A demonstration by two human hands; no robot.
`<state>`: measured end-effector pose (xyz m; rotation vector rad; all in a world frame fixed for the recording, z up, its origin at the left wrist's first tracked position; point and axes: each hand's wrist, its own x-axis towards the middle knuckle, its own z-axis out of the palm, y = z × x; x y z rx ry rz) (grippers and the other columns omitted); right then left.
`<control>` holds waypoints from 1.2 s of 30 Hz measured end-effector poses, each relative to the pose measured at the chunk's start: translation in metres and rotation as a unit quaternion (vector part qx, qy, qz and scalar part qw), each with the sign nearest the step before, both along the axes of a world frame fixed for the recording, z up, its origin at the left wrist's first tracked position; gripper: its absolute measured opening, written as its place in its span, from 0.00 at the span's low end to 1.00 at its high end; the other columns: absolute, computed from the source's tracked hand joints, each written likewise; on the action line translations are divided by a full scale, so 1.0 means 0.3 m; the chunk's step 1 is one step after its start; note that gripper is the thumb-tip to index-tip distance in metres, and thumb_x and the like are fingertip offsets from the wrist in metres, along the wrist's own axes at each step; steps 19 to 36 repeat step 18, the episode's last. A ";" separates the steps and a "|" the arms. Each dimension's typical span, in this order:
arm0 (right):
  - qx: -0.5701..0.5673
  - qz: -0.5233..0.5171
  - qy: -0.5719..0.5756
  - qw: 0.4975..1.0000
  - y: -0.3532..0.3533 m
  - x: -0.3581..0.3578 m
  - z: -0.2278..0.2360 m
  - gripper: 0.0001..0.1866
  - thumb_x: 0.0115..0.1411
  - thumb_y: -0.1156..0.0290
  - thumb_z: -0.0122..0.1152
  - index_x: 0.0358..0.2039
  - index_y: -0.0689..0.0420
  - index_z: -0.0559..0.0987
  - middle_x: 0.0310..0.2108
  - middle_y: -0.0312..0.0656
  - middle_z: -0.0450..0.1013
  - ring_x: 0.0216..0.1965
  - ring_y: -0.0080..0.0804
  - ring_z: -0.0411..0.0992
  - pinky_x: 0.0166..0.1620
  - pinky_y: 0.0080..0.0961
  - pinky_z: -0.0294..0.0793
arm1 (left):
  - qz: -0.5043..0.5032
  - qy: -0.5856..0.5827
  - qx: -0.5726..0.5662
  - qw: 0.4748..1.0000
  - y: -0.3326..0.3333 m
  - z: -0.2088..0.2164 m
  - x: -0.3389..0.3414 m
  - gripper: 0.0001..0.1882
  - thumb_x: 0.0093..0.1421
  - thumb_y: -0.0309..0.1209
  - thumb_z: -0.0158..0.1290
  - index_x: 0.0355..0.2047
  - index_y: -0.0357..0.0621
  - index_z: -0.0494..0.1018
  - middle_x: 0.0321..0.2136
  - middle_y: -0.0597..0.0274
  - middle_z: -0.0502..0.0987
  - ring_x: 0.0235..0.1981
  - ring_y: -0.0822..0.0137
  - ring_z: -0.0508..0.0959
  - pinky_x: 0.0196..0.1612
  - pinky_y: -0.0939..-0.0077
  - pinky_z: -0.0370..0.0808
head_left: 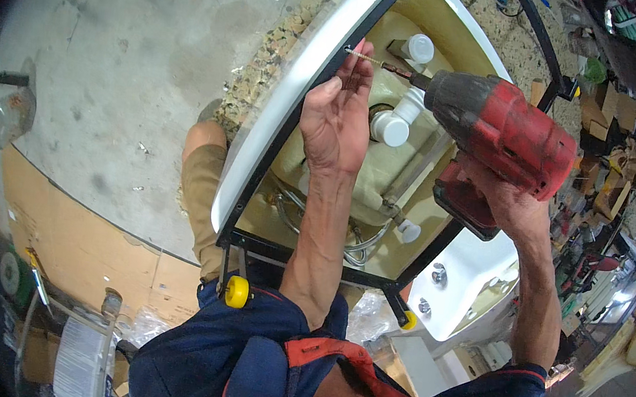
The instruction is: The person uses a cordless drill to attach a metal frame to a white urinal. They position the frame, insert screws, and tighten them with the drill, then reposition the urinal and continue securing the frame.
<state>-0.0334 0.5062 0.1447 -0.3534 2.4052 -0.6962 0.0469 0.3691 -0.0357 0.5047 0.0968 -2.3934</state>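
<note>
My right hand [512, 201] grips a red and black cordless drill [504, 131] by its handle, with the fingers partly hidden behind it. From its chuck a driver bit [400, 71] points left, with a long thin screw [367, 58] at its end. The screw's tip meets the black metal frame [296, 119] at its left bar. Palm up, my left hand [337, 125] reaches to that bar, its thumb apart from the fingers. Its fingertips lie right beside the screw; contact cannot be made out. The frame surrounds the underside of a white bathtub [290, 74].
White pipe fittings [391, 128] and a braided hose [363, 249] sit inside the frame. Yellow-wheeled feet [237, 292] stick out near me. A white basin with metal fittings [455, 285] lies to the right. Cluttered tools and cardboard [605, 184] fill the far right.
</note>
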 end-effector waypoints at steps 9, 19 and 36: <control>-0.066 0.143 0.072 0.985 -0.100 -0.044 0.047 0.19 0.55 0.77 0.67 0.49 0.60 0.77 0.40 0.41 0.80 0.38 0.28 0.78 0.40 0.28 0.77 | 0.009 0.028 0.036 0.999 -0.002 0.006 0.004 0.23 0.55 0.23 0.51 0.51 0.23 0.71 0.52 0.42 0.75 0.60 0.52 0.69 0.69 0.65 0.61; -0.020 0.282 0.061 0.957 -0.253 -0.103 0.148 0.27 0.56 0.73 0.69 0.57 0.55 0.72 0.47 0.42 0.79 0.47 0.34 0.78 0.50 0.31 0.76 | 0.025 0.002 0.058 0.998 0.008 -0.026 0.003 0.27 0.55 0.23 0.52 0.56 0.25 0.68 0.53 0.45 0.75 0.59 0.54 0.71 0.69 0.63 0.60; -0.020 0.282 0.061 0.957 -0.253 -0.103 0.148 0.27 0.56 0.73 0.69 0.57 0.55 0.72 0.47 0.42 0.79 0.47 0.34 0.78 0.50 0.31 0.76 | 0.025 0.002 0.058 0.998 0.008 -0.026 0.003 0.27 0.55 0.23 0.52 0.56 0.25 0.68 0.53 0.45 0.75 0.59 0.54 0.71 0.69 0.63 0.60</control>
